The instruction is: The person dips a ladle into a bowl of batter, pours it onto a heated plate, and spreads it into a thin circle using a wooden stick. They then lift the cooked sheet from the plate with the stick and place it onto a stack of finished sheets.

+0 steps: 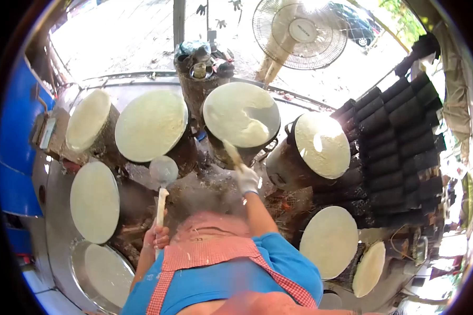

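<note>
My right hand point(247, 180), in a pale glove, is closed around a wooden paddle point(233, 153). The paddle's far end reaches the near rim of a big round pot point(274, 143) of pale, creamy liquid point(228, 113). A swirl and a darker patch mark the liquid's right side. My left hand point(156, 235), bare, grips the long, light handle of a round-headed ladle point(163, 171). The ladle's head overlaps the near edge of another full pot point(151, 126) in this view.
More pots with pale contents surround me, including a dark pot point(286, 165) at right and a wide metal basin point(78, 262) at lower left. A fan point(302, 31) stands ahead. Stacked dark roof tiles point(389, 142) rise at right, and blue barrels point(21, 131) stand at left.
</note>
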A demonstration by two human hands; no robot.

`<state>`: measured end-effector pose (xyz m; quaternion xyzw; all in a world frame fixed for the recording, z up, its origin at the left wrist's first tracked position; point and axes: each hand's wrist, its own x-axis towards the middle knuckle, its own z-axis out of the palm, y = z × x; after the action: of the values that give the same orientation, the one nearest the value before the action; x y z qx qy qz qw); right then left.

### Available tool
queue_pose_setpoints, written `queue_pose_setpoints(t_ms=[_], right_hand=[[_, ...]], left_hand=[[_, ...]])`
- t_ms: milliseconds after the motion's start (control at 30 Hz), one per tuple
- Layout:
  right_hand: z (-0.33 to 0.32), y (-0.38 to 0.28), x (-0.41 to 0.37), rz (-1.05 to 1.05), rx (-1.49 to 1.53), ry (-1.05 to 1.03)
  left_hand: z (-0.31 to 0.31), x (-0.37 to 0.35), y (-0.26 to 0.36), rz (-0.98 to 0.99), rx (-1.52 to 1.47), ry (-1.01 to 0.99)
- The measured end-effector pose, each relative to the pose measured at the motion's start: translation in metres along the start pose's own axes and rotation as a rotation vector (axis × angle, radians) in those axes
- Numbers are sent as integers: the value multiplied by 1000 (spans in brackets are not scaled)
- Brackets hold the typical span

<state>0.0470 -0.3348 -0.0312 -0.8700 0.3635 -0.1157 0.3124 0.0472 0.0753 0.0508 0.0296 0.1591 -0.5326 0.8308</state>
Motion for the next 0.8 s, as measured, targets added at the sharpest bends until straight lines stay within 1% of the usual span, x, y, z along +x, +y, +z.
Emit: queue_pose_setpoints(t_ms=[33,67,100,133,200,267,300,333,367,400,467,500,533,600,633,667,700,733,767,800], right_hand=[[-21,10,1,64,-100,35],[-25,42,15,60,-279,92],[-56,37,17,93,-241,139],[-51,56,36,118,-92,192],[-62,3,48,182,134,299],[-21,6,52,-1,163,233],[-11,11,36,-80,-76,98],[-6,23,15,-141,-145,102],[-13,36,1,-49,-118,72],[-29,48,4,37,-85,47],[-75,53,32,194,10,119],[-70,78,59,108,-18,145],[-83,51,78,154,222,206],[-61,40,110,41,143,277],[-49,51,98,-77,-29,193],[-35,69,79,-200,-197,120],[-14,107,50,-388,-166,219],[-55,84,23,-14,-140,-35],[-44,129,22,-5,-44,10],[-36,145,49,64,113,89]], left_hand=[[2,3,1,-29,22,-29],[7,5,-1,-13,88,-38],[6,7,1,-12,121,-15],[4,11,3,-12,153,10],[5,25,5,-49,44,78],[2,35,-2,-87,-52,128],[5,41,-1,-109,-76,144],[7,51,3,-132,-94,155],[-3,53,5,-138,-80,59],[-1,55,6,-150,-35,99],[-5,57,7,-114,135,125],[-2,63,8,-81,203,286],[-4,70,12,-85,190,355],[-15,91,9,-97,139,481],[-5,99,6,-136,178,449],[-1,98,3,-130,149,464],[0,102,-1,-121,127,458],[-3,104,-6,-110,105,451],[-14,103,-9,-114,170,382],[-21,102,-9,-112,238,321]])
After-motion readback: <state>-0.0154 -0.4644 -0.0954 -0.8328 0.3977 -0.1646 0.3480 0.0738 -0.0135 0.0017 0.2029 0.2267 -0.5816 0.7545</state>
